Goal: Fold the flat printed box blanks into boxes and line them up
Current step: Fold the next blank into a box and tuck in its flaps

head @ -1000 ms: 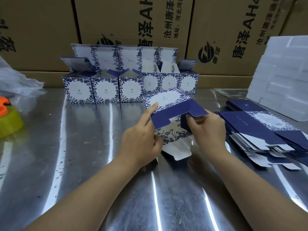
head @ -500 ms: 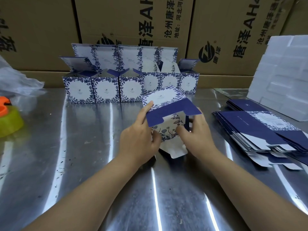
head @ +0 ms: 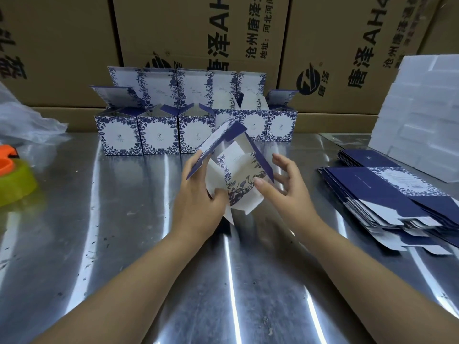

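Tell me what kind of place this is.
Probably a packing workshop or warehouse: large printed shipping cartons behind a steel worktable, a stack of flat box blanks, and folded boxes lined up.

1. The middle brown carton (head: pixel 198 45) against the back wall is showing large black "唐泽 AH", cut off at the top edge, with smaller lines reading "沧州唐泽" and "地址: 河北河间".
2. The right brown carton (head: pixel 360 45) is showing the same "唐泽 AH", plus a round logo with "唐泽" beside it.
3. Small print on the folded boxes (head: pixel 159 135) and flat blanks (head: pixel 372 189) is staying too tiny to read.
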